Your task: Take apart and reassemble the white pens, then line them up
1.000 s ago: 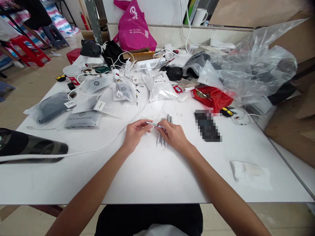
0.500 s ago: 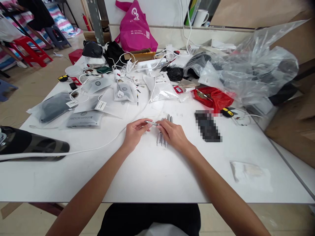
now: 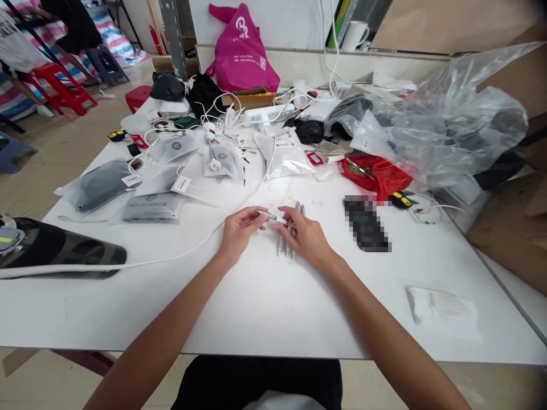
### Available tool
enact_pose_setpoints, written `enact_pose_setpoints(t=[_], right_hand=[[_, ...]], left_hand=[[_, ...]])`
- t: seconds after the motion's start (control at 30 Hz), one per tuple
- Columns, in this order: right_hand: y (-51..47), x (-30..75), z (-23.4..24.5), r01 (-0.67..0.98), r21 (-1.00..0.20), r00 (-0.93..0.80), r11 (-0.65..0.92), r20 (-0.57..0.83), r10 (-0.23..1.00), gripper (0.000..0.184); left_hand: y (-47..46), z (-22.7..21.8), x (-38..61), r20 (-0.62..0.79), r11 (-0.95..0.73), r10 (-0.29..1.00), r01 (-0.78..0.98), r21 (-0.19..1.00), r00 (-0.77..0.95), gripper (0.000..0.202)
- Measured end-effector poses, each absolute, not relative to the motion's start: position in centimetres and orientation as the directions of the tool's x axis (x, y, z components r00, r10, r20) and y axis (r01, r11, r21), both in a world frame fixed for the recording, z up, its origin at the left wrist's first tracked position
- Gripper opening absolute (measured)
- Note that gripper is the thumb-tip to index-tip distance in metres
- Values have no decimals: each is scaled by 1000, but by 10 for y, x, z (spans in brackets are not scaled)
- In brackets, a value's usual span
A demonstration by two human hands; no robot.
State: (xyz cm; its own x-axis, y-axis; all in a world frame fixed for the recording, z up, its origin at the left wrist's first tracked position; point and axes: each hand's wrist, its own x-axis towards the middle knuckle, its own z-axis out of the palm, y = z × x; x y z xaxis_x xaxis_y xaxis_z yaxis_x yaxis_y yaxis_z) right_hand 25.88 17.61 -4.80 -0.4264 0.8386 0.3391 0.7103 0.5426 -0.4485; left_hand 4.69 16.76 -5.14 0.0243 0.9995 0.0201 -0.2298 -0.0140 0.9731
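A silver and white pen [image 3: 272, 216] is held level just above the table between my two hands. My left hand [image 3: 238, 230] pinches its silver end with thumb and fingertips. My right hand [image 3: 305, 232] has thumb and forefinger closed around the white part at the other end. Beneath my right hand several silver pens [image 3: 280, 247] lie side by side on the white table [image 3: 273, 307]. Their middles are hidden by the hand, and their ends stick out above and below it.
A dark pixelated object [image 3: 366, 223] lies to the right, near a red bag [image 3: 378, 177]. Packaged pouches [image 3: 150, 208] and a black bottle [image 3: 64, 247] are at the left. A white cable [image 3: 192, 245] crosses the table; clear plastic [image 3: 461, 125] piles up at the back right.
My hands have moved slightly apart, so more of the pen shows between them, including a white part. The whole view has shifted a little.
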Motion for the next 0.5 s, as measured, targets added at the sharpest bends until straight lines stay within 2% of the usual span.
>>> enact_pose_setpoints(t=[0.3, 0.4, 0.5], right_hand=[[179, 261, -54, 710, -470, -379, 525, 373, 847, 36], [179, 261, -53, 693, -461, -425, 554, 359, 831, 36], [178, 260, -55, 667, -518, -396, 535, 361, 844, 35]], left_hand=[[169, -53, 47, 14, -9, 1000, -266, 964, 18, 32], [170, -54, 46, 9, -5, 1000, -283, 959, 13, 32], [170, -54, 45, -5, 8, 1000, -292, 956, 11, 32]])
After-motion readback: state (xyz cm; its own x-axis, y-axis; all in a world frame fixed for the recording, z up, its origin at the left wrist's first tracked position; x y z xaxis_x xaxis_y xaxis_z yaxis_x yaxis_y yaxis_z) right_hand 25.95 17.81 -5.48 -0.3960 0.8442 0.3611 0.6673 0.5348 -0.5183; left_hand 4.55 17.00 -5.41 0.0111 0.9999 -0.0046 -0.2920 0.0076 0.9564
